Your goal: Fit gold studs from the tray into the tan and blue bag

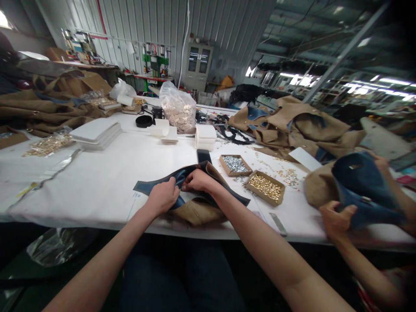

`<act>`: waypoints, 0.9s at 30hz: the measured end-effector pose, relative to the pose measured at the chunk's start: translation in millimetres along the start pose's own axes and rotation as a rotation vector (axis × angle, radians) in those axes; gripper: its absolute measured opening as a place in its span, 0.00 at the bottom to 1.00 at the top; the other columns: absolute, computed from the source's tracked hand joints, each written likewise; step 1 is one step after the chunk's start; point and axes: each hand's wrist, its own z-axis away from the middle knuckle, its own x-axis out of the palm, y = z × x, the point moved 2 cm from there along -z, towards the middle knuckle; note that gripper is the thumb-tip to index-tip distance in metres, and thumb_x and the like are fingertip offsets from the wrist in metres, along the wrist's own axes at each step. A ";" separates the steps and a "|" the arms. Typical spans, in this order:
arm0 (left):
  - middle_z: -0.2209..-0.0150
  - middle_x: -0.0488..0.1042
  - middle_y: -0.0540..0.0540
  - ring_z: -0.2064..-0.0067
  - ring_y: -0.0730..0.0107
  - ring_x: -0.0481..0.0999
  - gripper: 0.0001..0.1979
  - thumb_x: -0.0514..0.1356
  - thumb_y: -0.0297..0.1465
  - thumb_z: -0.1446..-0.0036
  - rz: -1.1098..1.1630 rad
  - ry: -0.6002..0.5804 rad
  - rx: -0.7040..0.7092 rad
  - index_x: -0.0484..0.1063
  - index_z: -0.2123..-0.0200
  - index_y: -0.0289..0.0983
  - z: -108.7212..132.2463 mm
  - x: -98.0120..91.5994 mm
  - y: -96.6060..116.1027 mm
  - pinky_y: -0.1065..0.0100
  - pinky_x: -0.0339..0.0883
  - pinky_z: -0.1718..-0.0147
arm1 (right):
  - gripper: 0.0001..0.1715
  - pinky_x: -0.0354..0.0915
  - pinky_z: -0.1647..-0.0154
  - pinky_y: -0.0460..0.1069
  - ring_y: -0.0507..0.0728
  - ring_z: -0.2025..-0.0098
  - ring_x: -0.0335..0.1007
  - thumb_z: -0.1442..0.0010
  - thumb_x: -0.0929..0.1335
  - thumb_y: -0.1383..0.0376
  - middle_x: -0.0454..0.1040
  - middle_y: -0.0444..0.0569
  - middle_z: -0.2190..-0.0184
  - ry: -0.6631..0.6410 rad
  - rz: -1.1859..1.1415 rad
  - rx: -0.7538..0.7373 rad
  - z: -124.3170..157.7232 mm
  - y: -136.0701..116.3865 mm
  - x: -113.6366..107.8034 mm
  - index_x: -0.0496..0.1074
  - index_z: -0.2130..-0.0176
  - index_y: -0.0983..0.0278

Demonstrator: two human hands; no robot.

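Blue-and-tan fabric piece [195, 212] lies on the table [130, 167], under the fingers. The left hand [164, 195] pinches its blue part; the right hand [199, 180] has fingertips close together, but I cannot tell what they hold. Probably it is light and soft; its dark border [238, 197], outward from the fingers, seems firmer to grip.

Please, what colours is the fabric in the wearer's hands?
Blue and tan fabric, dark-edged; head view.

Ribbed metal wall [224, 28], grey glass-doored cabinet [199, 66], long ceiling lights [394, 81], white-covered table [100, 186]
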 end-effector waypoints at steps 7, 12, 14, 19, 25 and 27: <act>0.59 0.82 0.44 0.57 0.56 0.85 0.14 0.52 0.37 0.16 0.036 0.030 0.014 0.74 0.43 0.35 4.3 2.5 -2.6 0.53 0.78 0.48 | 0.06 0.67 0.68 0.46 0.54 0.70 0.74 0.47 0.83 0.68 0.85 0.48 0.69 -0.026 0.088 0.003 3.6 -9.5 0.2 0.90 0.65 0.66; 0.60 0.82 0.44 0.58 0.55 0.85 0.14 0.52 0.36 0.16 0.072 0.037 0.004 0.73 0.43 0.35 7.1 4.4 -3.8 0.53 0.78 0.49 | 0.12 0.66 0.69 0.47 0.56 0.68 0.78 0.49 0.86 0.68 0.86 0.51 0.66 0.117 0.270 0.043 8.2 -17.9 3.4 0.87 0.64 0.66; 0.60 0.82 0.44 0.58 0.55 0.85 0.14 0.52 0.36 0.16 0.094 0.041 -0.002 0.73 0.42 0.34 6.7 6.2 -5.4 0.53 0.79 0.49 | 0.14 0.66 0.66 0.49 0.59 0.66 0.80 0.50 0.87 0.66 0.86 0.52 0.65 0.198 0.386 0.062 15.1 -26.3 6.4 0.87 0.64 0.65; 0.59 0.82 0.44 0.57 0.56 0.85 0.15 0.54 0.38 0.16 0.155 0.064 -0.004 0.74 0.41 0.34 7.0 7.7 -8.1 0.52 0.80 0.48 | 0.06 0.69 0.45 0.58 0.68 0.49 0.79 0.32 0.74 0.72 0.85 0.63 0.54 0.404 0.687 -0.016 38.0 -62.9 27.1 0.85 0.58 0.65; 0.55 0.84 0.42 0.54 0.56 0.86 0.18 0.54 0.41 0.16 0.178 0.084 0.004 0.74 0.39 0.34 16.4 -2.4 -10.3 0.52 0.81 0.47 | 0.20 0.65 0.38 0.65 0.73 0.46 0.71 0.24 0.62 0.74 0.78 0.68 0.49 0.706 1.160 -0.309 48.4 -91.8 45.2 0.81 0.47 0.69; 0.55 0.85 0.40 0.55 0.55 0.87 0.18 0.53 0.41 0.16 0.165 0.090 0.015 0.73 0.40 0.34 16.8 -3.8 -12.6 0.53 0.82 0.49 | 0.23 0.62 0.31 0.66 0.73 0.41 0.71 0.24 0.62 0.75 0.78 0.68 0.43 0.738 1.207 -0.378 41.0 -91.0 42.8 0.79 0.40 0.70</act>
